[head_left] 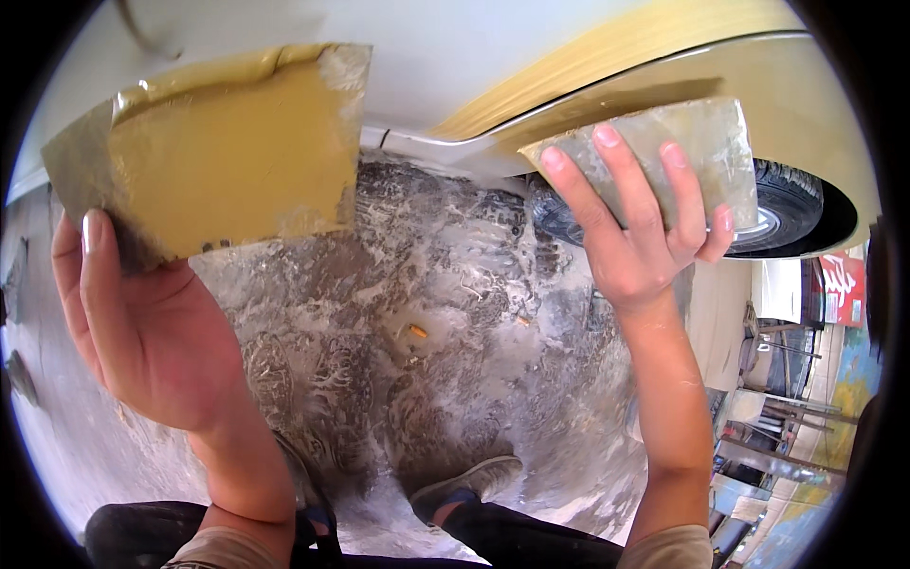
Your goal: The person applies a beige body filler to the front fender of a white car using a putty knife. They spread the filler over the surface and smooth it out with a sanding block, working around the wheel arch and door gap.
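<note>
My left hand (156, 332) grips a flat grey putty board (81, 156) by its near left corner, thumb on top. Smooth yellow body filler (232, 161) covers most of the board, with a thick ridge along the far edge. Over on the right, my right hand (635, 247) holds a broad, thin, filler-smeared spreader (725, 137), its fingers spread across the face and the thumb hidden. The spreader is at the car's wheel arch; whether its far edge touches the panel is unclear. Brushed yellow filler (578, 52) streaks the white car body (408, 57) above the arch.
A tyre (791, 204) sits under the arch behind the spreader. The grey floor (398, 275) is stained, with small orange bits (418, 330) on it. My shoe (464, 486) stands near the lower middle. Racks of clutter (777, 417) and a red sign (839, 289) are at right.
</note>
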A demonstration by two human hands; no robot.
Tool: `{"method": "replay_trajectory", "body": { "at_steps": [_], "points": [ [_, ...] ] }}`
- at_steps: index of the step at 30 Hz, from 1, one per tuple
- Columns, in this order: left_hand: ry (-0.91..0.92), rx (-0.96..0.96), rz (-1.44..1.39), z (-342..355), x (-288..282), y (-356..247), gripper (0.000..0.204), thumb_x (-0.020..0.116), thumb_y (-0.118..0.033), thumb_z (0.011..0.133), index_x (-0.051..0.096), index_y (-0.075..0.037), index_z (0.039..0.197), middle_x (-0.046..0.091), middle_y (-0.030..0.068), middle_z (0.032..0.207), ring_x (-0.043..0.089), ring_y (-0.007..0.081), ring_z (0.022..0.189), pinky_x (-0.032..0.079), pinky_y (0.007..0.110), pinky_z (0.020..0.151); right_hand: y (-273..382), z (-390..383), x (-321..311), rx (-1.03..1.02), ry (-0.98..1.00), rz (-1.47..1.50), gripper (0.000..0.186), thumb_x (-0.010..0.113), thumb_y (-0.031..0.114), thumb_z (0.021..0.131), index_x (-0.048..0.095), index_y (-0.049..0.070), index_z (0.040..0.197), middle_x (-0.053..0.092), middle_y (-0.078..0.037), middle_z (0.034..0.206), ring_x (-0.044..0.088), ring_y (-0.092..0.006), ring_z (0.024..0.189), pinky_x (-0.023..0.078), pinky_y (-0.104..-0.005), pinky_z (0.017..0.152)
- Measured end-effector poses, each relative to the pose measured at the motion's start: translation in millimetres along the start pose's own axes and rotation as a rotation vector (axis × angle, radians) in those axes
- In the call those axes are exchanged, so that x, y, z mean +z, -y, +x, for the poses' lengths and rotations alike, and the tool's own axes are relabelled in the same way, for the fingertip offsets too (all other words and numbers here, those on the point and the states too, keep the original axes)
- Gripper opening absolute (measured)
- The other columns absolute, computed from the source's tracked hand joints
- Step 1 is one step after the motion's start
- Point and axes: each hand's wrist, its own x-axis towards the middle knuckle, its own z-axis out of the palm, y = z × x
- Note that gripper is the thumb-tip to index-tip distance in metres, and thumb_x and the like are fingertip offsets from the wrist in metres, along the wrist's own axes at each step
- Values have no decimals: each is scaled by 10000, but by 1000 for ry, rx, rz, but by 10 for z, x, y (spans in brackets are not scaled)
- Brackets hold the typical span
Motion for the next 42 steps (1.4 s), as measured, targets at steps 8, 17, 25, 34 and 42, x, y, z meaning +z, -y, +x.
{"method": "replay_trajectory", "body": {
  "at_steps": [8, 17, 25, 34, 42],
  "points": [
    [118, -17, -69, 40, -23, -69, 244, 478, -52, 992, 554, 63, 1193, 648, 160, 1141, 637, 225, 1086, 493, 348, 937, -33, 148, -3, -61, 81, 22, 380, 585, 142, 901, 740, 447, 1067, 662, 169, 1187, 495, -149, 1207, 61, -376, 1192],
    [35, 12, -15, 3, -111, -22, 252, 475, -55, 994, 544, 69, 1202, 646, 173, 1142, 639, 228, 1088, 500, 352, 930, -14, 144, 59, -39, 59, -3, 250, 566, 295, 935, 730, 443, 1052, 681, 185, 1166, 539, -126, 1168, 106, -392, 1164],
    [-14, 57, 127, -9, -226, 12, 315, 410, -67, 1008, 569, 89, 1231, 628, 192, 1184, 592, 257, 1146, 445, 394, 1006, -46, 80, 35, -42, 105, 6, 448, 561, 82, 903, 734, 462, 1063, 654, 196, 1186, 481, -131, 1222, 78, -364, 1182],
    [-270, 0, 102, 34, 107, 34, 392, 368, -71, 997, 552, 129, 1280, 574, 226, 1317, 550, 283, 1206, 377, 389, 1075, -294, -394, 21, -42, 100, -91, 252, 600, 271, 914, 740, 450, 1024, 679, 175, 1149, 527, -151, 1153, 145, -389, 1148],
    [189, -76, -121, 25, -314, -98, 381, 383, -79, 994, 570, 118, 1262, 585, 185, 1318, 557, 267, 1202, 381, 404, 1073, -215, -590, -191, 34, 260, -125, 335, 625, 190, 882, 728, 453, 1062, 659, 138, 1187, 498, -176, 1197, 127, -405, 1144]
  ]
}}
